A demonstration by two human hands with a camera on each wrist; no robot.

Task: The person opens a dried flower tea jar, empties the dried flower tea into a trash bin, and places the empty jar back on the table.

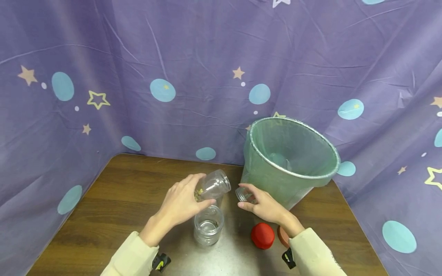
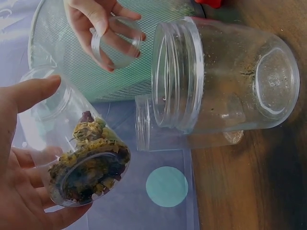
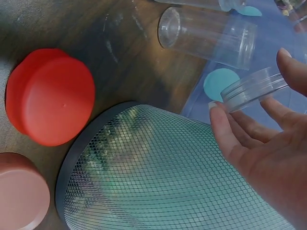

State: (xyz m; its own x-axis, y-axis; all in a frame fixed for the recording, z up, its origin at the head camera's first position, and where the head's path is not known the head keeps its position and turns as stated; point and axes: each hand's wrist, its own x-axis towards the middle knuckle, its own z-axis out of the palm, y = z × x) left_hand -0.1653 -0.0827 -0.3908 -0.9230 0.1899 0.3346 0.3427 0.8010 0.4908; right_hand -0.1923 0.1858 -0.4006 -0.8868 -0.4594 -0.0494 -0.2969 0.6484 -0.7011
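Note:
My left hand (image 1: pixel 177 201) grips a clear jar (image 1: pixel 217 183) tilted on its side, its mouth pointing right. Yellowish and dark dried bits (image 2: pixel 88 165) lie at the bottom end of that jar. My right hand (image 1: pixel 267 205) pinches a clear screw lid (image 3: pixel 254 88) by its edge, held a short way right of the jar's mouth. Below the left hand a wider clear jar (image 1: pixel 208 232) stands upright without a lid, a few crumbs (image 2: pixel 248 73) at its base. Behind it stands another narrow clear jar (image 3: pixel 208 38), partly hidden in the head view.
A green mesh wastebasket (image 1: pixel 269 182) stands at the back right, close behind my right hand. A red scalloped lid (image 1: pixel 263 235) and a pinkish-brown round lid (image 3: pixel 21 194) lie on the wooden table (image 1: pixel 131 191) near my right forearm. A purple patterned curtain (image 1: pixel 193 126) hangs around the table.

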